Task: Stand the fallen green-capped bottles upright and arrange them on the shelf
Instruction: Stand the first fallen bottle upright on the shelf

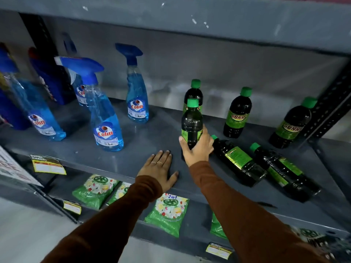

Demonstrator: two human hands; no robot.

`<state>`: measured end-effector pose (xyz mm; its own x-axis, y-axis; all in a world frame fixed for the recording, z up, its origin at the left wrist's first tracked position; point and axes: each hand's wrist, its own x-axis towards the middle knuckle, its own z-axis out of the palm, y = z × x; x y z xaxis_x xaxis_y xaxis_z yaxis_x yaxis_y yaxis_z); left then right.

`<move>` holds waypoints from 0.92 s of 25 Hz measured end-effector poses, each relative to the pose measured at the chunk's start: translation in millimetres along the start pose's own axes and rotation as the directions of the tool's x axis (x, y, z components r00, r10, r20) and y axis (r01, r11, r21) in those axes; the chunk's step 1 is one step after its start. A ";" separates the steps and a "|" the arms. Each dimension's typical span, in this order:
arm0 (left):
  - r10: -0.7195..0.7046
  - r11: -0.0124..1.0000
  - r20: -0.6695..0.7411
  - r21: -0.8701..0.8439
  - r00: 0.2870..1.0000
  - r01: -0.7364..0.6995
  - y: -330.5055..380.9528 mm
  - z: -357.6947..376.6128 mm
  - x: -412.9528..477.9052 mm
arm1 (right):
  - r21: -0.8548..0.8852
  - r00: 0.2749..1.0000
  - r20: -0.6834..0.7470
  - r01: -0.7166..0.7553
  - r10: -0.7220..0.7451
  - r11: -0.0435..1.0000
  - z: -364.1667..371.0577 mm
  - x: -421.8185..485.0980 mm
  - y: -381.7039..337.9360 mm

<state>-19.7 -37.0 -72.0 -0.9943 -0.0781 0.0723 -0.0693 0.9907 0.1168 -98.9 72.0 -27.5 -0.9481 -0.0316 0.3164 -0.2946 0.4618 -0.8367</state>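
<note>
My right hand (196,149) grips a dark green-capped bottle (191,120) around its lower body and holds it upright just in front of another upright bottle (194,92). Two more bottles stand upright further right, one (238,114) mid-shelf and one (292,124) near the right post. Two bottles lie on their sides right of my hand, caps pointing back-left: one (238,160) touching my fingers and one (284,171) beside it. My left hand (159,168) rests flat, palm down, on the grey shelf (133,149) near its front edge.
Several blue spray bottles (106,118) stand on the left half of the shelf, one (137,92) nearer the middle. A perforated metal post (330,109) bounds the right end. Green packets (169,213) lie on the lower shelf. Price tags (48,166) hang on the front edges.
</note>
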 end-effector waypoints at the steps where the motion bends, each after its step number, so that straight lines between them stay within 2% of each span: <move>1: 0.000 1.000 0.002 0.007 1.000 0.000 -0.9 1.6 -0.4 | 0.045 1.000 -0.004 0.014 -0.014 0.999 -0.7 -2.3 5.8; 5: -0.005 1.000 -0.007 -0.004 1.000 0.005 -0.5 1.5 0.3 | 0.101 0.999 0.021 0.023 -0.026 0.995 -8.4 -2.6 15.9; 10: -0.005 1.000 -0.012 -0.012 1.000 0.005 2.3 0.9 1.0 | -0.080 0.996 -0.064 -0.070 0.065 0.994 -9.6 3.2 5.4; 12: -0.005 1.000 -0.003 -0.002 1.000 0.005 4.2 1.6 1.7 | -0.019 0.994 -0.026 -0.104 0.104 0.994 -13.6 5.3 7.9; 15: -0.011 1.000 -0.006 -0.006 1.000 0.011 3.9 2.2 1.7 | 0.098 0.998 0.008 -0.064 0.063 0.993 -13.8 3.6 8.3; 19: -0.012 1.000 -0.003 -0.005 1.000 0.012 0.3 2.1 2.5 | -0.099 0.991 -0.081 -0.117 0.110 0.988 -5.8 8.0 -8.2; 21: -0.008 1.000 -0.003 -0.014 1.000 0.008 -0.4 2.1 2.9 | -0.033 0.991 -0.035 -0.130 0.128 0.991 -7.4 11.0 -9.2; 23: -0.007 1.000 -0.008 -0.014 1.000 0.007 -0.3 1.4 2.7 | 0.146 0.990 0.046 -0.142 0.137 0.979 -9.7 12.2 -5.2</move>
<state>-22.6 -37.3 -73.2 -0.9931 -0.0858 0.0793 -0.0750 0.9885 0.1313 -107.8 77.8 -15.0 -0.9840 -0.0084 0.1779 -0.1709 0.3271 -0.9294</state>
